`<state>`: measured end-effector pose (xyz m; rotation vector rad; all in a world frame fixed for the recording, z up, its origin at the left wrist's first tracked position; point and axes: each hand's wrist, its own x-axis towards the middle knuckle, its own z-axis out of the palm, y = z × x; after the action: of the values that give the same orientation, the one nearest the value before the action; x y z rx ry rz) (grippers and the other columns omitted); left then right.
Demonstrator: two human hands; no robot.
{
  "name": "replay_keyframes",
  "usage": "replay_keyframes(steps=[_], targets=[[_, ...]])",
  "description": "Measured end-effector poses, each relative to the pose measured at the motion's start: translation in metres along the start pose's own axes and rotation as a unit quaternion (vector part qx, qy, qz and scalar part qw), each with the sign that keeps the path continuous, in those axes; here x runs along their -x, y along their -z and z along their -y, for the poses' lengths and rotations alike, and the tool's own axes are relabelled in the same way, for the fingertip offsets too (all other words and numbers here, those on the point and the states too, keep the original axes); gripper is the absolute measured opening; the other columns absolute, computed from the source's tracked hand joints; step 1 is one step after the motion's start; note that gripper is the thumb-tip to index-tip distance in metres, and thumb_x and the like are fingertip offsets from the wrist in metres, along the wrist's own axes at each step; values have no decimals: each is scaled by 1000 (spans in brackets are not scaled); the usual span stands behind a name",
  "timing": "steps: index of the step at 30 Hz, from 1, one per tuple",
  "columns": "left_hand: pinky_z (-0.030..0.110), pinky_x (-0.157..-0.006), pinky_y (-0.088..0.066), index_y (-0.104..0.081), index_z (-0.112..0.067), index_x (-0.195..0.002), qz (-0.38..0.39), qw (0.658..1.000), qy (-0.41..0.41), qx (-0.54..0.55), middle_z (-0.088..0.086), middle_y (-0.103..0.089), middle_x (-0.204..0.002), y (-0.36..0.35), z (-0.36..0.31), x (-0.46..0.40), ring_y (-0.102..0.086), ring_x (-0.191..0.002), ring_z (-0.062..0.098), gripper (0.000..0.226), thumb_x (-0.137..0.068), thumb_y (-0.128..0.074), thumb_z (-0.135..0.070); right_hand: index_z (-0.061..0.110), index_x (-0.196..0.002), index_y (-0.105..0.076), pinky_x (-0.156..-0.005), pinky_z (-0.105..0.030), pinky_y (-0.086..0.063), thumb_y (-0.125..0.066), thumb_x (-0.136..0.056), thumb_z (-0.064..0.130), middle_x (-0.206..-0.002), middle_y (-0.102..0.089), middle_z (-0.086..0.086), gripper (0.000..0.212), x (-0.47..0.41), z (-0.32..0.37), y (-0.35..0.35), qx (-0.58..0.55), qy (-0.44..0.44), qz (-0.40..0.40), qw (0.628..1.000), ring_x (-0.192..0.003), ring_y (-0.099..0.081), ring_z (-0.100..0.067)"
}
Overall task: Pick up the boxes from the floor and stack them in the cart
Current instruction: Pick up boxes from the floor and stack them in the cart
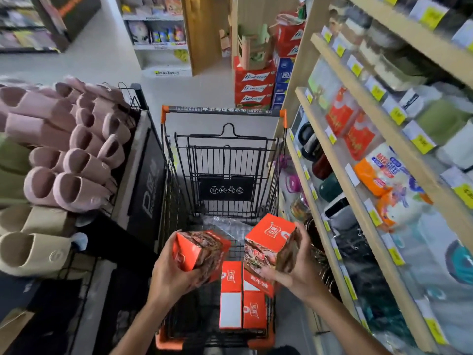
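A black wire shopping cart point(225, 160) with orange corners stands in the aisle before me. My left hand point(171, 272) grips an orange food box point(202, 249), tilted, over the cart's near left part. My right hand point(298, 270) grips a second orange box point(268, 242), held upright over the near right part. Below them several orange boxes point(242, 301) lie side by side in the cart's basket near my end.
A rack of pink slippers point(71, 155) and beige slippers point(30, 249) crowds the cart's left side. Wooden shelves point(358, 190) of packaged goods run close along the right. Red beer cases point(253, 85) are stacked beyond the cart. Grey floor point(102, 52) shows far ahead.
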<state>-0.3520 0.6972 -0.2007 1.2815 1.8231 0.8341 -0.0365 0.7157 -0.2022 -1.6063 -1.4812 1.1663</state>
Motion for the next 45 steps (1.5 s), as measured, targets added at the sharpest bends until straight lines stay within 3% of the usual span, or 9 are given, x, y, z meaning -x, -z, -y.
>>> replay_keyframes(steps=[8,13,15,20,24,30,36,41,45], targets=[[38,-101,-49,-39,-37,-144,-72,995,66,-19,-2,-60,-132,-28,-9,-26,-58,-117,16,111,-51,-97,-22,34,-152,-3,-117,-37,-33,-91,-56,55,-149,-34,2,132,-84,-21,-4,51,27,88,994,-138,-39,-11],[36,-99,-51,-33,-67,-124,-76,993,89,-4,-6,-60,-128,-37,3,-52,-61,-115,15,108,-50,-99,-23,48,-149,7,-115,-38,-37,-92,-56,45,-150,-32,0,136,-136,-42,-24,81,-6,137,987,-137,-40,-12],[41,-101,-51,-37,-59,-133,-65,993,93,2,-4,-60,-130,-37,13,-65,-61,-117,16,108,-50,-98,-26,44,-152,13,-118,-48,-32,-93,-54,44,-155,-25,-3,144,-155,-50,-37,98,-17,140,985,-143,-35,-21],[41,-103,-50,-38,-36,-143,-17,996,87,15,-6,-61,-128,-41,40,-97,-61,-117,12,111,-48,-95,-30,25,-155,-2,-116,-26,-20,-96,-55,36,-151,-22,-5,139,-187,-74,-66,141,-29,148,978,-143,-27,-17],[40,-104,-49,-37,-39,-143,-8,995,100,22,-9,-61,-129,-46,64,-117,-60,-118,10,112,-46,-93,-36,25,-151,-8,-114,-31,-30,-92,-47,53,-146,-29,-5,137,-205,-100,-89,176,-31,148,973,-138,-36,-15],[32,-102,-48,-37,-37,-145,9,994,107,3,-7,-60,-130,-60,95,-135,-59,-119,11,109,-55,-97,-21,39,-149,-2,-112,-51,-41,-98,-43,41,-146,-37,-5,143,-229,-149,-119,218,-73,164,959,-137,-43,-22],[27,-100,-44,-35,-37,-147,14,994,111,1,-11,-56,-131,-75,107,-145,-54,-120,8,114,-52,-97,-26,38,-151,4,-86,-37,-53,-101,-49,23,-139,-47,-6,147,-230,-187,-140,302,-144,196,922,-112,-60,-24],[25,-97,-44,-34,-35,-147,22,994,108,5,-7,-54,-135,-84,112,-147,-52,-120,10,113,-55,-97,-20,33,-154,2,-91,-41,-54,-98,-57,13,-150,-32,-9,141,-225,-212,-148,331,-164,217,903,-118,-57,-29],[33,-102,-47,-34,-35,-147,23,994,107,2,-3,-54,-137,-87,115,-149,-53,-123,13,112,-55,-97,-21,35,-157,6,-61,-21,-46,-88,-63,-8,-157,-13,-6,139,-226,-226,-150,368,-168,244,881,-96,-56,-19]])
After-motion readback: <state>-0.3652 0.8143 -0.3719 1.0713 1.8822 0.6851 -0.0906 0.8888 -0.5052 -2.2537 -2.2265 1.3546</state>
